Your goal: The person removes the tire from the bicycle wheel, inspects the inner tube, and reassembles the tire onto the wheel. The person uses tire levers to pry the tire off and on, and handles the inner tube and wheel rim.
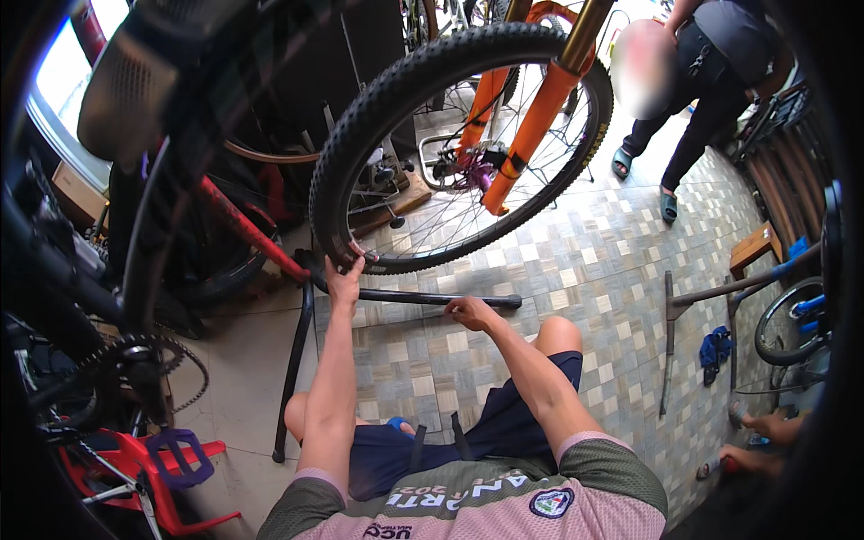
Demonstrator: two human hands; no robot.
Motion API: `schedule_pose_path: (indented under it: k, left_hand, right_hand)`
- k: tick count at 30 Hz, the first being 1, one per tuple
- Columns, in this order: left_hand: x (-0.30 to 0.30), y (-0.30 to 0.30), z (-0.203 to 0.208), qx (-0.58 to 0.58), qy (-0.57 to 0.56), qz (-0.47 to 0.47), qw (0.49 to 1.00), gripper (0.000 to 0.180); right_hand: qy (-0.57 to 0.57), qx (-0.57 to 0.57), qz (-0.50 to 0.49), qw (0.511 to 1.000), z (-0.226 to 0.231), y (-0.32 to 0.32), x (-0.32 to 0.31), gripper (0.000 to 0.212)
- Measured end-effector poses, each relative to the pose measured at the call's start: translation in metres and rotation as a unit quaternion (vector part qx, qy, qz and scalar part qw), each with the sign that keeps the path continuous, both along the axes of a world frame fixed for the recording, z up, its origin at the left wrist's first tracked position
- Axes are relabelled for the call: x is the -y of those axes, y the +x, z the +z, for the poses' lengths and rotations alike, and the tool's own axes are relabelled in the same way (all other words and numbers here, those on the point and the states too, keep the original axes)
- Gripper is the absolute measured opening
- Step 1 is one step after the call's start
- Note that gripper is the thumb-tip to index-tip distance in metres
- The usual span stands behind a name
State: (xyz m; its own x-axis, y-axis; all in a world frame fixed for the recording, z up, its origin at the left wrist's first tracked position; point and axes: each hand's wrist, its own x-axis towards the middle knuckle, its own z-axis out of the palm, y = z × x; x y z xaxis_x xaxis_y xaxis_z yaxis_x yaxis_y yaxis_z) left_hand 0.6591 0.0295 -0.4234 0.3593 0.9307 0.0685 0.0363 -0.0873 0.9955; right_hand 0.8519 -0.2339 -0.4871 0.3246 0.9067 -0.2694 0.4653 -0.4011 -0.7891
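A bicycle wheel with a knobby black tire hangs in front of me in an orange suspension fork. My left hand grips the tire at its lower left, thumb and fingers against the tire and rim edge. A small reddish spot shows on the rim just above these fingers; I cannot make out what it is. Lower and to the right, apart from the tire, my right hand has its fingers curled together. It is beside the black stand leg, and whatever its fingers may hold is hidden.
A red stand post rises at the left, another black leg stretching toward me. A red plastic stool and a crankset with a purple pedal are lower left. Another person stands far right, near a second floor stand.
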Motion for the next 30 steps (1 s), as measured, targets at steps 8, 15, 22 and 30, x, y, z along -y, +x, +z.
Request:
schedule_pose_path:
  k: [8, 15, 22, 30]
  left_hand:
    - [0.004, -0.015, 0.114, 0.123, 0.106, -0.157, 0.974, 0.066]
    - [0.009, -0.039, 0.173, 0.1, 0.213, -0.159, 0.959, 0.115]
    - [0.001, -0.069, 0.054, 0.016, 0.012, -0.245, 0.969, 0.13]
    - [0.04, -0.059, 0.118, -0.133, 0.097, -0.212, 0.963, 0.079]
  right_hand:
    - [-0.016, -0.113, -0.002, 0.993, -0.058, -0.01, 0.023, 0.025]
    - [0.051, -0.146, -0.059, 0.986, -0.013, 0.0, -0.012, 0.026]
    - [0.055, -0.138, -0.076, 0.986, 0.001, 0.017, -0.008, 0.029]
    - [0.08, -0.099, -0.075, 0.989, 0.001, 0.029, -0.025, 0.025]
